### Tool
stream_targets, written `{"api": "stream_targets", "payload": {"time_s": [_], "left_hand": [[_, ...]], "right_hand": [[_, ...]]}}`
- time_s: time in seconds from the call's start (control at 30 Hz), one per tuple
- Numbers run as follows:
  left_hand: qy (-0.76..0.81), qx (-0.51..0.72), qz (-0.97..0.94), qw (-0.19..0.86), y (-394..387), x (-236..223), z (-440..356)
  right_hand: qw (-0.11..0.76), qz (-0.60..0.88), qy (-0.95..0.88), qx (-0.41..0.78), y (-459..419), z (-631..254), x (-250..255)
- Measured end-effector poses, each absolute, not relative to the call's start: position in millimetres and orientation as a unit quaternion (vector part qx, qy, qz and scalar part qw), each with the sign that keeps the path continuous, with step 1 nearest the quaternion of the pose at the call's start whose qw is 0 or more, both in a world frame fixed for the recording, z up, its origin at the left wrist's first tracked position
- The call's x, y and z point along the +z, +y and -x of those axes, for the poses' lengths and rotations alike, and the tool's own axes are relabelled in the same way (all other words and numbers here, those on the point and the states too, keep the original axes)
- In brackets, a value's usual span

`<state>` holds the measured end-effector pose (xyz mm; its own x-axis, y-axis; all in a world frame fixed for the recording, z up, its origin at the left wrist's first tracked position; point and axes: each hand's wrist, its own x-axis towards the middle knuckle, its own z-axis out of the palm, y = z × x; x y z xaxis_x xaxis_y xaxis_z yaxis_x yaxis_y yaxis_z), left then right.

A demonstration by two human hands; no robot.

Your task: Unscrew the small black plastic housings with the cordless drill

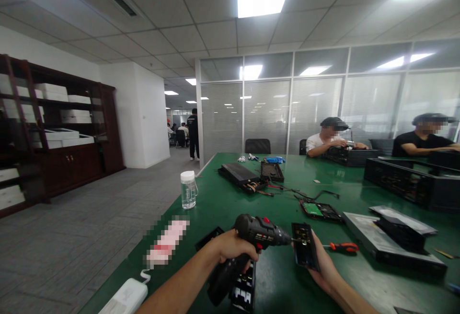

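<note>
My left hand (233,247) is wrapped round the grip of a black cordless drill (260,231) with red accents, its fingers by the trigger. The drill points right, and its bit reaches a small black device housing (305,254) with metal parts showing on its face. My right hand (325,267) holds that housing upright by its right side, mostly from behind. Below the drill lies a black part with bright metal pieces (244,291), partly covered by the drill's handle. Behind my right hand is a red and black screwdriver (343,247) on the table.
On the green table (208,213) stand a clear water bottle (188,193) and a white power strip (125,298). Farther off are an opened black device (240,174), cables, a green circuit board (314,209), metal panels (381,235) and a black case (406,182). Two people work across the table.
</note>
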<state>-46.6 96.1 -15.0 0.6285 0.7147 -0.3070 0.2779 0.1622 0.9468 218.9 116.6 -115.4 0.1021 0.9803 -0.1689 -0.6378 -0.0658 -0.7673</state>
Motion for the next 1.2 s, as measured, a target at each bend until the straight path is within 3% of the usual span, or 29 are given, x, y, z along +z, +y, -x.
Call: {"api": "stream_targets", "payload": {"time_s": [1.2], "left_hand": [[0.407, 0.175, -0.617, 0.650, 94.0, -13.8, 46.4]], "right_hand": [[0.650, 0.373, -0.226, 0.623, 116.3, -217.4, -113.9]]}}
